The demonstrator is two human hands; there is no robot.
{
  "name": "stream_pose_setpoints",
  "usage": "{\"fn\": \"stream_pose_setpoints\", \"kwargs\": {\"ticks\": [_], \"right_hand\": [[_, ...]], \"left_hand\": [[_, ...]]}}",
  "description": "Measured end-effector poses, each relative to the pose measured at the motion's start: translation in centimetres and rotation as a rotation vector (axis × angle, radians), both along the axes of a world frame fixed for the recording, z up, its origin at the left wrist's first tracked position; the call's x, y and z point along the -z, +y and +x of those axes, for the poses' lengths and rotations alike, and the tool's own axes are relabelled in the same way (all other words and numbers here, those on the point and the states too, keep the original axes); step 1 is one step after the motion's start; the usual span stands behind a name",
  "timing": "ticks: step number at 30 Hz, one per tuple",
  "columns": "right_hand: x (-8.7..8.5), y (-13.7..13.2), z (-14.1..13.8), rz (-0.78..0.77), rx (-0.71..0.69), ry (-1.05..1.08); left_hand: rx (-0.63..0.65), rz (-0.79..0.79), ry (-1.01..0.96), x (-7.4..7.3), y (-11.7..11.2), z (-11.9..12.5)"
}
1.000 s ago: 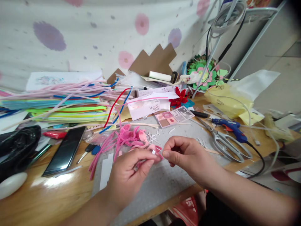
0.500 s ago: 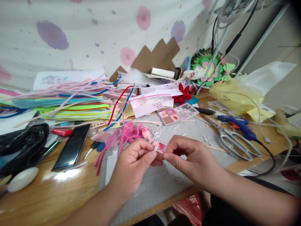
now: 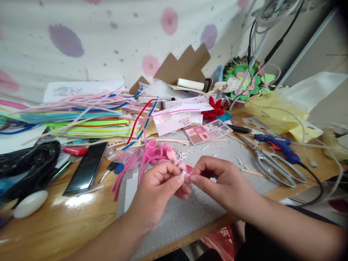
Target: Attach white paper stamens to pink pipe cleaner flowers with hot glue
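Over the grey cutting mat (image 3: 174, 224), my left hand (image 3: 159, 190) is closed, pinching a small white strip (image 3: 183, 173) between thumb and forefinger. My right hand (image 3: 219, 177) meets it from the other side, thumb and forefinger pinched at the strip's thin end. The fingers hide most of the strip. Just behind the hands lies a bundle of pink fuzzy stems (image 3: 152, 152), some bent into loops, with a pale pink petal-like piece (image 3: 171, 154). White thin scraps (image 3: 185, 156) are scattered beside it.
Scissors (image 3: 272, 163) and a blue glue gun (image 3: 280, 145) lie to the right. A phone (image 3: 86, 168) and a key (image 3: 108, 170) are at left. Piled fuzzy stems (image 3: 89, 127) line the back. A makeup-like palette (image 3: 208, 131) sits behind my right hand.
The view has shifted slightly, so everything sits a little further right. Both hands keep their pinch; the left hand's lower fingers have spread a little.
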State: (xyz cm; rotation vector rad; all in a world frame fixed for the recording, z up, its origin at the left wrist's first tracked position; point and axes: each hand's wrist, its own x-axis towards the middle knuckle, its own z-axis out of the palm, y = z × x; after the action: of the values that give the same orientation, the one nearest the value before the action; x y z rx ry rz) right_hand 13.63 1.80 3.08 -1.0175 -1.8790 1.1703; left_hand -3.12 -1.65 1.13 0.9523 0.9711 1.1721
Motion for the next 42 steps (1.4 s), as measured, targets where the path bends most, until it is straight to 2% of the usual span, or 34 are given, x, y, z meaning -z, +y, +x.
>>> {"fn": "stream_pose_setpoints", "kwargs": {"ticks": [5,13,21,27,31,37,42], "right_hand": [[-0.2,0.1,0.6,0.014,-0.049,0.015],[-0.2,0.4,0.5,0.103,-0.074,0.048],[0.0,0.4,0.5,0.244,-0.092,0.002],[0.1,0.5,0.1,0.247,-0.053,-0.027],[-0.1,0.7,0.3,0.136,-0.030,0.032],[-0.1,0.9,1.1,-0.249,-0.126,0.166],[0.0,0.6,0.9,-0.274,-0.174,0.078]], "left_hand": [[0.014,-0.026,-0.028,-0.1,0.1,0.0],[0.043,-0.048,0.051,0.1,0.1,-0.2],[0.029,-0.043,0.211,-0.3,0.1,0.2],[0.048,-0.007,0.391,-0.8,0.0,0.5],[0.077,-0.016,0.386,-0.6,0.1,0.4],[0.103,-0.087,0.256,-0.3,0.1,0.1],[0.099,-0.090,0.257,-0.4,0.1,0.2]]}}
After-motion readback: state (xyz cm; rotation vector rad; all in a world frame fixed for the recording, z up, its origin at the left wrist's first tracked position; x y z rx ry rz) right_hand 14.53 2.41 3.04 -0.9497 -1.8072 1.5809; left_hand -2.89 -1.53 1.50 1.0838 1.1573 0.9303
